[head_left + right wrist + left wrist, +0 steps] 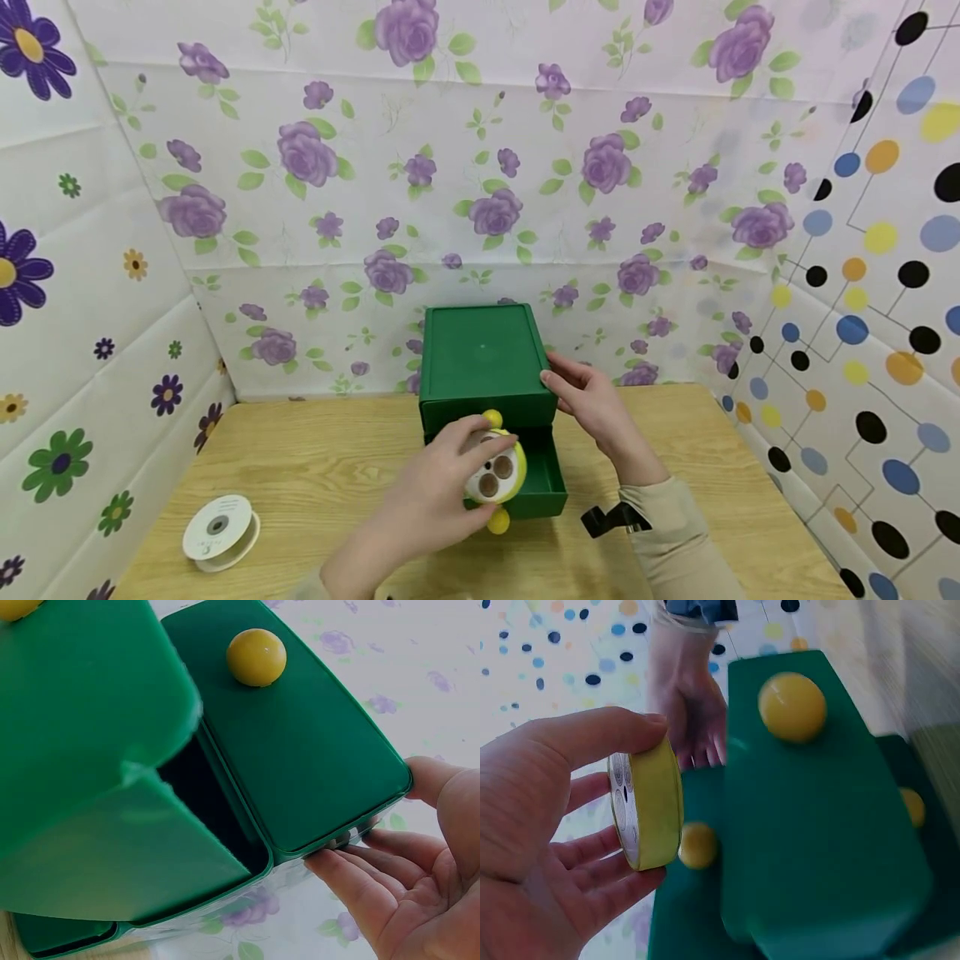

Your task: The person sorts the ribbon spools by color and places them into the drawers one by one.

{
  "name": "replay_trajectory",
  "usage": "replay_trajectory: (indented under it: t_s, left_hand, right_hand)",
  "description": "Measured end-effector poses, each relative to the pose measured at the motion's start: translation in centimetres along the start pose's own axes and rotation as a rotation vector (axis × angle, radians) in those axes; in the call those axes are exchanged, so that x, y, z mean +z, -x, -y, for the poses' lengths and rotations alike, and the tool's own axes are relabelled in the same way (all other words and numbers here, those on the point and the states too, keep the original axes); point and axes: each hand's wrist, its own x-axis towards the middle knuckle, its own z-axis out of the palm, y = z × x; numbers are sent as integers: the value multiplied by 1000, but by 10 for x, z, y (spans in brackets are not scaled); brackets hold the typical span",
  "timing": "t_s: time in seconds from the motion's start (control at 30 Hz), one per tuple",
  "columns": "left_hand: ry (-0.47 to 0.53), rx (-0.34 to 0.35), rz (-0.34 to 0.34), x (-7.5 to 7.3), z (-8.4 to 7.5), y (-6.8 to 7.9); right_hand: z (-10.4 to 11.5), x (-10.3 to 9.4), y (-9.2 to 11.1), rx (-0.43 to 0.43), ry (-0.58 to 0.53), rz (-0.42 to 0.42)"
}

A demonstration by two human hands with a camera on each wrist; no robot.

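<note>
A green drawer cabinet [483, 350] with yellow ball knobs stands against the flowered backdrop. One drawer [551, 471] below the top one is pulled out; its inside shows only partly. Above that drawer my left hand [431, 483] holds a small spool [656, 806], yellow round its rim with a white face marked by round shapes. Thumb and fingers pinch the spool by its edge. My right hand [592, 408] grips the cabinet's right side near the top, thumb at the edge. In the right wrist view, the top drawer's knob [256, 658] is plain to see.
A larger white spool [217, 529] lies on the wooden table [322, 450] at the left. Flowered and dotted sheets wall in the back and sides. A black strap piece [615, 518] sits at my right wrist.
</note>
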Motion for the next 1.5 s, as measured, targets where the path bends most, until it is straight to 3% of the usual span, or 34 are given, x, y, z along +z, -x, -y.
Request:
replay_trajectory:
  t_s: [0.07, 0.2, 0.33, 0.73, 1.03, 1.37, 1.5]
  left_hand:
    - [-23, 41, 22, 5, -4, -12]
    - [-82, 71, 131, 16, -6, -33]
    - [-172, 115, 214, 25, -10, -47]
    - [-317, 155, 238, 34, -12, -62]
    - [-265, 135, 300, 28, -11, -63]
    - [-82, -26, 522, 27, -2, -68]
    - [-23, -46, 587, 30, 4, -69]
  right_hand:
    - [0, 0, 0, -3, -6, -1]
    - [0, 0, 0, 0, -6, -5]
    - [-1, -1, 0, 8, 9, -12]
    - [1, -2, 1, -5, 39, -27]
    - [1, -1, 1, 5, 16, -19]
    - [-1, -1, 1, 8, -5, -10]
    - [-2, -1, 0, 2, -21, 5]
